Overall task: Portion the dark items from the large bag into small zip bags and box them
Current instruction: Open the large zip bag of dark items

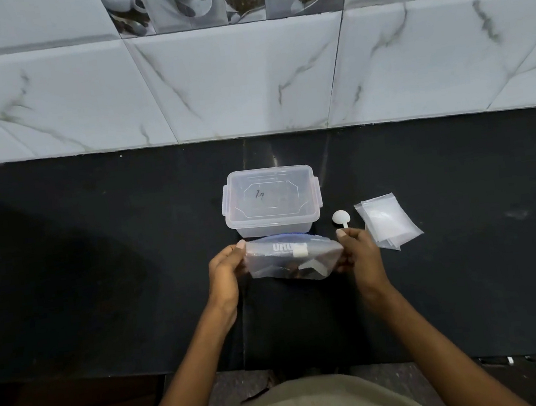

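The left hand (pixel 225 267) and right hand (pixel 359 252) pinch either end of the big bag (pixel 295 261), just near of the lidded box (pixel 269 199). Yank it open unevenly and the dark bits could spill. The spoon (pixel 341 218) and small bags (pixel 387 221) sit right.

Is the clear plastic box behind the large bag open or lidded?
Lidded: the lid sits flat on the clear box, side clips down. Nothing is visible inside it.
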Demonstrator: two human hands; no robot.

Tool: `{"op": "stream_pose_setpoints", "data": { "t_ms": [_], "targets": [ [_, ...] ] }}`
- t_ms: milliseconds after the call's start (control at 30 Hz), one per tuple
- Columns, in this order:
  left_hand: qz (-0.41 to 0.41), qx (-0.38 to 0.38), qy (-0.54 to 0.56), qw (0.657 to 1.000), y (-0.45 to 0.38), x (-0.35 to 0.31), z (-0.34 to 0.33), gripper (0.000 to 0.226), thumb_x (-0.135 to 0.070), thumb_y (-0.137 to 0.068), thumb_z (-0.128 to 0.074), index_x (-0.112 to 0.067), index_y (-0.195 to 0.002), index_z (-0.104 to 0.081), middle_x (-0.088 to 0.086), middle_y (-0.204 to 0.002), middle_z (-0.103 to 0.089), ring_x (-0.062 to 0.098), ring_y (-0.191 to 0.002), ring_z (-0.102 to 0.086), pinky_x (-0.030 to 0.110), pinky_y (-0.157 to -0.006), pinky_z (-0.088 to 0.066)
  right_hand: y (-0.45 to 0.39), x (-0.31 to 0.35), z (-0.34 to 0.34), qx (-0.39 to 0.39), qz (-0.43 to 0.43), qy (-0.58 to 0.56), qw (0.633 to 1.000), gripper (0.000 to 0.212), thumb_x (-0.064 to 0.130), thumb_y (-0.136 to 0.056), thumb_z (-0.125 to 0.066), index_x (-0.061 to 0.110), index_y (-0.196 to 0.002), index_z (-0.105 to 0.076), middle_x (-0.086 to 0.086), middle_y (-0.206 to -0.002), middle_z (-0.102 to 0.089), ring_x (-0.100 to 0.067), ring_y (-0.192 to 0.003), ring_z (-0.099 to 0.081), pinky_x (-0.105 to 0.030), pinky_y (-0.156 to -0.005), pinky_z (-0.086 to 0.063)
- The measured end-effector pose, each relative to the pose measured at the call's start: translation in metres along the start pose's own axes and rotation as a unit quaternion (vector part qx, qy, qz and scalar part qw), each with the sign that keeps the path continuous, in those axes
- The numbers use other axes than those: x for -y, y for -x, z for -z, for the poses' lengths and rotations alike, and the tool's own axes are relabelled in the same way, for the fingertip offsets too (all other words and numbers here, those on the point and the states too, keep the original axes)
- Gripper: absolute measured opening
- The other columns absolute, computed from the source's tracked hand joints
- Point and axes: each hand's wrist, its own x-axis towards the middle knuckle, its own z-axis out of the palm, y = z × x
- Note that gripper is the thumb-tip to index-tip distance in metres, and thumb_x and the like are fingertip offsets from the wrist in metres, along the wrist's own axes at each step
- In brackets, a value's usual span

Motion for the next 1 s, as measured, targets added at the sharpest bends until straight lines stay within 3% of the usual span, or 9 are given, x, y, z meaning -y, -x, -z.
{"op": "stream_pose_setpoints", "data": {
  "t_ms": [100, 167, 267, 400, 567, 667, 733, 833, 1000],
  "targets": [
    [0.029, 0.018, 0.007, 0.999, 0.004, 0.002, 0.0, 0.024, -0.017, -0.1, -0.057, 0.004, -0.097, -0.067, 0.009, -0.08, -0.071, 0.014, -0.067, -0.066, 0.02, -0.059, -0.054, 0.001, -0.002, 0.009, 0.012, -0.019, 0.0, 1.0, 0.015, 0.025, -0.099, -0.061, 0.012, -0.099, -0.068, -0.01, -0.083, -0.061, -0.022, -0.068, -0.054, -0.028, -0.056, -0.045],
    [0.028, 0.031, -0.006, 0.999, 0.006, 0.003, -0.002, 0.013, -0.008, -0.095, -0.063, 0.001, -0.099, -0.071, 0.007, -0.083, -0.076, 0.013, -0.071, -0.07, 0.02, -0.063, -0.055, 0.003, 0.0, 0.012, 0.03, -0.022, 0.002, 0.999, 0.013, 0.011, -0.095, -0.066, 0.01, -0.107, -0.07, -0.007, -0.086, -0.07, -0.019, -0.069, -0.065, -0.027, -0.059, -0.053],
    [0.011, 0.038, -0.049, 0.998, 0.007, 0.005, -0.004, 0.017, 0.009, -0.088, -0.065, -0.004, -0.093, -0.074, 0.002, -0.084, -0.077, 0.008, -0.077, -0.07, 0.02, -0.072, -0.055, 0.006, 0.004, 0.015, 0.065, 0.006, 0.006, 0.998, 0.04, -0.01, -0.089, -0.066, 0.013, -0.122, -0.062, -0.007, -0.089, -0.079, -0.016, -0.078, -0.076, -0.025, -0.067, -0.06],
    [-0.002, 0.034, -0.042, 0.999, 0.007, 0.0, -0.005, 0.026, 0.015, -0.085, -0.064, -0.004, -0.102, -0.071, 0.008, -0.093, -0.078, 0.013, -0.085, -0.073, 0.022, -0.076, -0.057, 0.009, 0.014, 0.015, 0.083, 0.052, 0.021, 0.995, 0.061, -0.014, -0.087, -0.067, 0.027, -0.13, -0.052, -0.007, -0.096, -0.08, -0.019, -0.091, -0.077, -0.029, -0.077, -0.063],
    [-0.003, 0.001, -0.004, 1.0, 0.004, -0.009, -0.008, 0.029, 0.001, -0.09, -0.069, -0.004, -0.118, -0.065, 0.014, -0.101, -0.077, 0.021, -0.088, -0.074, 0.031, -0.078, -0.06, 0.007, 0.029, 0.012, 0.097, 0.076, -0.009, 0.992, 0.018, 0.004, -0.094, -0.066, 0.011, -0.111, -0.07, -0.009, -0.1, -0.079, -0.02, -0.091, -0.076, -0.028, -0.074, -0.062],
    [-0.071, -0.087, -0.183, 0.977, 0.0, -0.009, -0.015, 0.051, -0.014, -0.084, -0.079, -0.015, -0.13, -0.056, 0.001, -0.114, -0.069, 0.019, -0.107, -0.066, 0.037, -0.096, -0.054, 0.004, 0.034, 0.007, 0.082, 0.103, 0.017, 0.991, 0.011, 0.011, -0.098, -0.061, 0.009, -0.098, -0.072, -0.007, -0.094, -0.078, -0.017, -0.084, -0.075, -0.021, -0.066, -0.058],
    [-0.184, -0.13, -0.333, 0.915, 0.001, -0.016, -0.024, 0.06, -0.023, -0.083, -0.079, -0.02, -0.135, -0.052, -0.007, -0.127, -0.058, 0.013, -0.119, -0.052, 0.035, -0.103, -0.042, 0.002, 0.034, 0.004, 0.078, 0.119, 0.037, 0.989, 0.013, 0.012, -0.099, -0.06, 0.008, -0.094, -0.072, -0.008, -0.092, -0.078, -0.016, -0.082, -0.075, -0.021, -0.066, -0.058],
    [-0.319, -0.053, -0.399, 0.858, -0.004, -0.032, -0.045, 0.054, -0.03, -0.088, -0.071, -0.022, -0.138, -0.053, -0.008, -0.137, -0.056, 0.011, -0.127, -0.047, 0.034, -0.106, -0.032, -0.001, 0.034, 0.002, 0.087, 0.141, 0.059, 0.985, 0.016, 0.014, -0.1, -0.06, 0.008, -0.092, -0.072, -0.007, -0.09, -0.077, -0.017, -0.082, -0.074, -0.022, -0.066, -0.058],
    [-0.267, 0.114, -0.371, 0.882, -0.009, -0.044, -0.091, 0.033, -0.027, -0.094, -0.07, -0.025, -0.127, -0.067, -0.005, -0.129, -0.067, 0.009, -0.116, -0.06, 0.032, -0.108, -0.046, -0.001, 0.039, -0.004, 0.097, 0.199, 0.12, 0.968, 0.025, 0.022, -0.102, -0.057, 0.018, -0.083, -0.073, 0.003, -0.077, -0.072, -0.01, -0.072, -0.067, -0.021, -0.065, -0.052]
  ]
}}
